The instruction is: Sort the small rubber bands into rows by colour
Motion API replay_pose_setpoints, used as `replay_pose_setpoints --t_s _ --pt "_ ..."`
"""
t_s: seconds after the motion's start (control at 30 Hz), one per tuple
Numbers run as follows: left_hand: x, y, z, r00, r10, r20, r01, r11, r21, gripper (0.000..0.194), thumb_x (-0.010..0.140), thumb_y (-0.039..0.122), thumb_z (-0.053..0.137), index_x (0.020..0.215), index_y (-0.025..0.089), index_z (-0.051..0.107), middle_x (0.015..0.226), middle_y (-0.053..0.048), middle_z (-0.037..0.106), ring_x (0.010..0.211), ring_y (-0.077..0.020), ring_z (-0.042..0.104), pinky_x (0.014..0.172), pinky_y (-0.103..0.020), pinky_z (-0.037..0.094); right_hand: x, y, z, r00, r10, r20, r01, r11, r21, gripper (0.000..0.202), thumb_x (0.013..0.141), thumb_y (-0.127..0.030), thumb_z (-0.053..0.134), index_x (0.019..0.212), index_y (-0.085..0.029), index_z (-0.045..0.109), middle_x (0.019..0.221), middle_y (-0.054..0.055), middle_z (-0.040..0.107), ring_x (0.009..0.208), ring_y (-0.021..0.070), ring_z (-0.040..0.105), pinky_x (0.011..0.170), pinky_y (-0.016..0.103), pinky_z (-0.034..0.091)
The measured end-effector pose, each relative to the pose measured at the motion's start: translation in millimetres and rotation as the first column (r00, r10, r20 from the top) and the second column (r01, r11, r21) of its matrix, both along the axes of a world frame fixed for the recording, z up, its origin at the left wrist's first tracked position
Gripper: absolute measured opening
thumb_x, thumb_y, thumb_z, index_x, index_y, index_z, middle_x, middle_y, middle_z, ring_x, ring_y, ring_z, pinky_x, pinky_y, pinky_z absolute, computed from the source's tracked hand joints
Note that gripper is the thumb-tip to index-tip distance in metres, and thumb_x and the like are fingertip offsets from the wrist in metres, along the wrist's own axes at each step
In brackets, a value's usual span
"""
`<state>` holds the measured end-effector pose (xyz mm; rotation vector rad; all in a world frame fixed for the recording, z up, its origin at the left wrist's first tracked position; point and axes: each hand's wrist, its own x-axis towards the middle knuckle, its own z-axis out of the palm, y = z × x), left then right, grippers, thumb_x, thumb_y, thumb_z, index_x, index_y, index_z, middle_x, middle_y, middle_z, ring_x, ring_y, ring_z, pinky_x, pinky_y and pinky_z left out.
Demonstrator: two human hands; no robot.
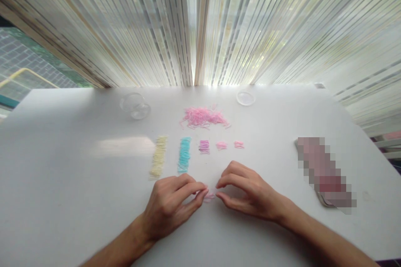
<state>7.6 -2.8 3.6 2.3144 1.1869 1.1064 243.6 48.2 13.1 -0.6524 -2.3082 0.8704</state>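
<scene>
Head view: your left hand is bringing its thumb and index fingertips together on the near side of the loose pink pile; whether a piece is sitting between them, you cannot tell. Your right hand is holding thumb and fingers apart, on the pile's near side toward its right. A few pink pieces are lying between your hands, directly nearer you than the pile. Also nearer you than the pile, a row is running left to right: yellow pieces, blue pieces, purple pieces and two small pink groups. Clear round containers are resting left of the pile; a clear round dish is resting beyond it, rightward.
</scene>
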Motion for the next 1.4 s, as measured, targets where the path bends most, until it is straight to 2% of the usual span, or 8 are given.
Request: replay_pose_setpoints --t_s 0.13,0.5,0.97,1.17,1.3,1.4 --pt "0 0 0.7 1.000 0.012 0.018 -0.012 1.000 0.017 0.011 0.088 0.011 0.070 0.096 0.019 0.068 0.076 0.000 0.071 0.064 -0.0110 0.066 0.062 -0.021 0.053 -1 0 0.9 0.998 -0.047 -0.043 0.049 0.998 0.045 0.008 0.092 -0.013 0.062 0.095 -0.020 0.065 0.080 0.004 0.066 0.075 0.0157 0.057 0.065 0.026 0.049" --pt "0 -1 -1.0 1.000 0.003 0.017 -0.003 1.000 0.004 0.013 0.087 0.010 0.072 0.096 0.019 0.069 0.077 0.000 0.072 0.065 -0.0112 0.067 0.062 -0.022 0.053 -1 0 0.2 0.992 -0.105 -0.072 0.111 0.990 0.092 0.009 0.091 -0.017 0.066 0.100 -0.019 0.065 0.083 0.005 0.066 0.076 0.0164 0.060 0.067 0.028 0.052" --pt "0 -1 -0.6 1.000 0.016 0.001 -0.016 1.000 0.013 0.009 0.090 0.013 0.069 0.096 0.019 0.069 0.077 0.000 0.072 0.065 -0.0105 0.067 0.063 -0.021 0.055 -4 0 -1.1 0.997 -0.061 -0.045 0.065 0.994 0.086 0.009 0.094 -0.015 0.061 0.097 -0.019 0.068 0.080 0.004 0.068 0.074 0.0155 0.059 0.064 0.026 0.051" --pt "0 1 -0.6 0.997 0.069 -0.045 -0.069 0.998 0.008 0.010 0.092 0.017 0.066 0.102 0.019 0.068 0.079 0.000 0.070 0.067 -0.0113 0.067 0.065 -0.021 0.055 -4 9 -7.5 0.986 -0.152 -0.065 0.163 0.964 0.213 0.011 0.094 -0.013 0.058 0.096 -0.020 0.067 0.079 0.004 0.068 0.072 0.0159 0.060 0.065 0.028 0.052" --pt "2 0 0.7 0.995 0.004 -0.103 -0.006 1.000 -0.013 0.006 0.093 0.017 0.064 0.095 0.020 0.069 0.077 0.000 0.069 0.062 -0.0110 0.066 0.061 -0.021 0.053 -8 21 -12.4 0.958 -0.284 -0.047 0.284 0.905 0.318 0.009 0.096 -0.015 0.058 0.092 -0.019 0.066 0.080 0.005 0.067 0.074 0.0171 0.060 0.071 0.031 0.052" --pt "4 -1 0.5 0.992 -0.034 -0.125 0.030 0.999 -0.034 0.009 0.095 0.018 0.061 0.092 0.020 0.069 0.075 0.000 0.068 0.059 -0.0108 0.064 0.057 -0.021 0.051 -14 27 -13.7 0.947 -0.316 0.065 0.264 0.875 0.405 0.013 0.097 -0.015 0.055 0.092 -0.019 0.066 0.083 0.006 0.067 0.078 0.0185 0.059 0.074 0.032 0.050"
